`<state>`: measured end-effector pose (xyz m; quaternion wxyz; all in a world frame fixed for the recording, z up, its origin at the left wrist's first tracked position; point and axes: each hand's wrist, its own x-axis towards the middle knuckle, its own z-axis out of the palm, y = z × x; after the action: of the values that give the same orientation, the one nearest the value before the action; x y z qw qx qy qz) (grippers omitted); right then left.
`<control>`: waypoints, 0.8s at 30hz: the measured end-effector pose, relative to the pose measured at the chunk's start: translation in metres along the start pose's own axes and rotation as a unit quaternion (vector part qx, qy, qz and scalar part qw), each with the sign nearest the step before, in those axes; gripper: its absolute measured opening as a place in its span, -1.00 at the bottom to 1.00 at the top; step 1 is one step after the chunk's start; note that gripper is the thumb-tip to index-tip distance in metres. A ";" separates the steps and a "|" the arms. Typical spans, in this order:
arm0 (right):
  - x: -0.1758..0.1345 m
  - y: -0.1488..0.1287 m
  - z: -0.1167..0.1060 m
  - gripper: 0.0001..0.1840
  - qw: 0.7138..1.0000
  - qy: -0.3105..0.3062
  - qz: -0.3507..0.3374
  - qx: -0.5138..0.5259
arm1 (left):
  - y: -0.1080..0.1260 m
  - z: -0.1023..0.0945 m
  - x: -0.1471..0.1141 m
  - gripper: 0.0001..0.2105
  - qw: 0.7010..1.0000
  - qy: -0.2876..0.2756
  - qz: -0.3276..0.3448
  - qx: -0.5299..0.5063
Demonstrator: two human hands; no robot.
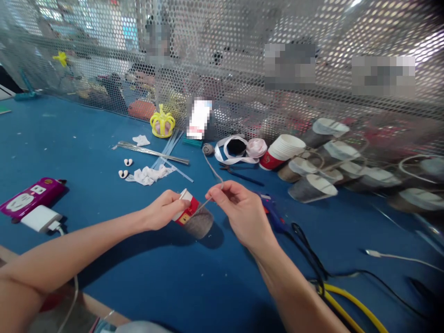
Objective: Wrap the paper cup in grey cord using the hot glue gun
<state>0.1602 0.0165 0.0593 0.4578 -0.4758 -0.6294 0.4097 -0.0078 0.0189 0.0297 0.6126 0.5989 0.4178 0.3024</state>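
Presently the left hand [164, 210] is closed around the rim end of a red-and-white paper cup partly covered in grey yarn [199, 225], its thumb lying over the side. The cup is tilted over the blue tabletop [145, 282], between the two hands, with its white rim to the upper left and its yarn-covered end to the lower right; whether it touches the table I cannot tell. The right hand [241, 208] pinches a thin grey strand of yarn [212, 170] between thumb and forefinger. From that pinch the strand runs down to the cup one way and back to a small grey ball of yarn [208, 149] the other.

Beyond the right hand lie dark-blue-handled pliers [246, 177], with a nested stack of red-and-white paper cups [284, 150] behind them. Farther right sit several grey-covered cups with whitish rims [312, 189]. Just beside the right wrist is a blue tool with a black cord [275, 216]. Past the left hand are a crumpled strip of white fabric [149, 175], a bundle of thin metal wires [152, 153] and a yellow crown-shaped ornament [162, 125].
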 end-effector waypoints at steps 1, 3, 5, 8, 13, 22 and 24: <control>0.000 0.000 -0.001 -0.84 1.000 0.000 -0.003 -0.013 | 0.000 0.000 0.000 -0.74 1.000 0.002 -0.003 -0.001; 0.000 0.000 -0.001 -0.82 0.999 -0.002 -0.006 -0.041 | -0.002 0.001 0.001 -0.74 1.000 0.006 -0.007 0.004; 0.001 0.001 -0.001 -0.81 0.998 -0.002 -0.011 -0.066 | -0.003 0.001 0.000 -0.73 1.000 0.005 -0.008 0.013; 0.002 0.004 0.000 -0.80 0.995 -0.002 -0.011 -0.097 | -0.004 0.002 -0.002 -0.73 1.000 -0.007 0.004 0.022; 0.004 0.009 0.001 -0.78 0.991 -0.015 0.014 -0.131 | -0.004 0.002 -0.005 -0.73 0.999 -0.028 0.036 0.013; 0.005 0.011 0.004 -0.75 0.988 -0.034 0.038 -0.146 | -0.005 0.000 -0.007 -0.71 0.990 -0.040 0.122 0.064; 0.004 0.012 0.005 -0.75 0.988 -0.042 0.043 -0.143 | -0.005 -0.001 -0.007 -0.70 0.984 -0.045 0.148 0.085</control>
<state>0.1570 0.0230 0.0470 0.3399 -0.5456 -0.6793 0.3541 -0.0124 0.0124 0.0257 0.5261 0.7169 0.3211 0.3258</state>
